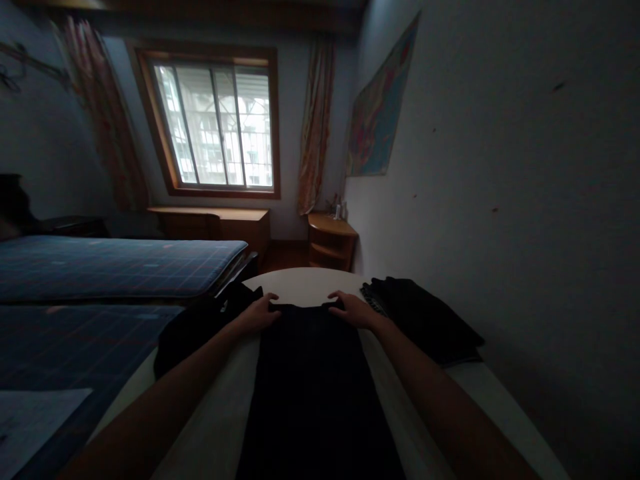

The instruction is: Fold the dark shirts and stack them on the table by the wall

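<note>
Dark trousers, nearly black, lie flat and lengthwise on a pale round-edged table, running from its far part toward me. My left hand grips their far left corner, with the thumb and fingers around the edge. At the far right corner, my right hand holds the cloth in the same way. Both arms reach forward over the tabletop. Dim light hides the folds and details of the cloth.
A stack of folded dark clothes lies on the right beside the wall. Another dark heap of cloth sits at the table's left edge. Beds with blue checked mattresses stand left; a wooden corner shelf is beyond the table.
</note>
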Demonstrator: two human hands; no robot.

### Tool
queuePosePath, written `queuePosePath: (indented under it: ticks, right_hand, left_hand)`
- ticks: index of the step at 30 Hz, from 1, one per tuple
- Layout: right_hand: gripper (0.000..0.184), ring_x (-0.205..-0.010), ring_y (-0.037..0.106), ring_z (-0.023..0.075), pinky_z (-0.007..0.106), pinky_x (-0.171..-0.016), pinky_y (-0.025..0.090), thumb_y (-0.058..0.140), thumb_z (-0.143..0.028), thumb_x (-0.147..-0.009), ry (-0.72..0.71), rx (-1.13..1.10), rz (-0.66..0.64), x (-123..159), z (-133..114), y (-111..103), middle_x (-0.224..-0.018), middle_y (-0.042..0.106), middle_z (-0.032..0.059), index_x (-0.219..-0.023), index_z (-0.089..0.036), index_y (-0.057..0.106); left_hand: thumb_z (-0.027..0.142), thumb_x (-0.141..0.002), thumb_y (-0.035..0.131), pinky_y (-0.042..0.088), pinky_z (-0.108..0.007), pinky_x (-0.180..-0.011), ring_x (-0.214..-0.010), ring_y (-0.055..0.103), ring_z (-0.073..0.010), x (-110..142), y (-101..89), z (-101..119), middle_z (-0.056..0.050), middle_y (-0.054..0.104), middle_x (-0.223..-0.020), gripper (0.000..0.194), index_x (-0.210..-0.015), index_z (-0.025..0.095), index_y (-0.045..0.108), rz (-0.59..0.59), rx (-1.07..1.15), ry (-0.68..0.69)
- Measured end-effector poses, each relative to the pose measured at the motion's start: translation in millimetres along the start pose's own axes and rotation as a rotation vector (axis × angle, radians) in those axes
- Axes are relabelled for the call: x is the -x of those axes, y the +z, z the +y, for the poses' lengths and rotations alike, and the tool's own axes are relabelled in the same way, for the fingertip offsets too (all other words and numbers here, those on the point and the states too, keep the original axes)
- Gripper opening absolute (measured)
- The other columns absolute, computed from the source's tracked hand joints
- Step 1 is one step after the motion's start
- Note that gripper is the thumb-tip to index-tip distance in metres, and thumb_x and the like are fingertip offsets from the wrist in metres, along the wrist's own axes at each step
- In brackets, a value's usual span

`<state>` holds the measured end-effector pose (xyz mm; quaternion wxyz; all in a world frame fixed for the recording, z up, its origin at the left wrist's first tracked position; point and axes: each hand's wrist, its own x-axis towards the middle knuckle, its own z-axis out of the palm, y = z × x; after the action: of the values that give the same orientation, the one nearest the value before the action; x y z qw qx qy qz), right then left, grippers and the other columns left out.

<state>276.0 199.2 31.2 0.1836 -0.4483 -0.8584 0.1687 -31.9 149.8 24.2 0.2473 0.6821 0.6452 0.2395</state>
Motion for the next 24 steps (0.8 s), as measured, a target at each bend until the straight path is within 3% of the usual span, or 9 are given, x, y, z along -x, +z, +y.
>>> queuePosePath:
  ticks: [2,6,10,13,18,22,24]
  right_hand:
    - [0.047,-0.107,0.063,0.0234,0.035,-0.094,0.045,0.060,-0.032,-0.090,0.051,0.012,0.069,10.7,0.6,-2.7,-0.117,0.067,0.0148,-0.133,-0.013,0.051]
    - [0.049,-0.105,0.064,0.0236,0.034,-0.092,0.044,0.055,-0.035,-0.092,0.236,0.030,0.168,40.4,-3.7,-5.7,-0.114,0.067,0.0159,-0.134,-0.010,0.047]
    - [0.051,-0.096,0.067,0.0232,0.032,-0.085,0.046,0.052,-0.041,-0.094,0.409,-0.034,0.154,72.2,-15.4,1.2,-0.106,0.070,0.0146,-0.134,-0.011,0.046]
    - [0.050,-0.092,0.067,0.0223,0.030,-0.080,0.046,0.057,-0.037,-0.091,0.374,-0.052,0.100,92.0,-24.1,11.6,-0.102,0.071,0.0108,-0.134,-0.015,0.046]
    - [0.043,-0.091,0.065,0.0200,0.029,-0.082,0.045,0.052,-0.025,-0.092,0.284,0.006,0.190,112.5,-33.3,22.9,-0.100,0.068,0.0066,-0.135,-0.021,0.047]
    - [0.032,-0.108,0.059,0.0243,0.035,-0.093,0.043,0.055,-0.025,-0.091,0.227,0.174,0.257,128.0,-58.8,10.5,-0.118,0.061,0.0129,-0.123,-0.020,0.061]
    - [0.026,-0.111,0.057,0.0256,0.037,-0.096,0.042,0.060,-0.029,-0.089,0.122,0.177,0.198,141.7,-85.2,2.6,-0.121,0.060,0.0124,-0.114,-0.021,0.066]
  left_hand:
    - [0.024,-0.080,0.061,0.051,-0.026,-0.062,-0.075,0.069,-0.0203,9.6,2.7,-2.0,-0.011,0.071,-0.097,0.060,-0.136,0.009,0.044,0.032,0.027,-0.036]
    - [0.027,-0.083,0.061,0.052,-0.030,-0.083,-0.103,0.067,-0.0235,37.7,12.3,-6.7,-0.017,0.065,-0.122,0.073,-0.146,0.008,0.028,0.157,0.020,-0.039]
    - [0.028,-0.086,0.060,0.051,-0.031,-0.084,-0.106,0.067,-0.0253,64.2,22.7,-14.9,-0.016,0.067,-0.122,0.070,-0.146,0.011,0.028,0.192,0.004,-0.068]
    - [0.029,-0.088,0.059,0.051,-0.029,-0.077,-0.096,0.071,-0.0243,76.5,26.7,-15.9,-0.012,0.073,-0.108,0.065,-0.144,0.015,0.031,0.192,0.015,-0.116]
    - [0.029,-0.090,0.057,0.049,-0.028,-0.075,-0.096,0.070,-0.0242,88.3,28.8,-6.7,-0.011,0.073,-0.105,0.056,-0.140,0.013,0.038,0.229,-0.015,-0.099]
    - [0.033,-0.092,0.053,0.048,-0.029,-0.074,-0.094,0.070,-0.0249,92.9,28.3,-5.5,-0.011,0.072,-0.104,0.050,-0.138,0.015,0.042,0.238,-0.064,-0.049]
    - [0.037,-0.093,0.052,0.049,-0.030,-0.073,-0.093,0.070,-0.0250,94.7,26.9,-7.5,-0.010,0.071,-0.104,0.050,-0.138,0.017,0.043,0.223,-0.076,-0.024]
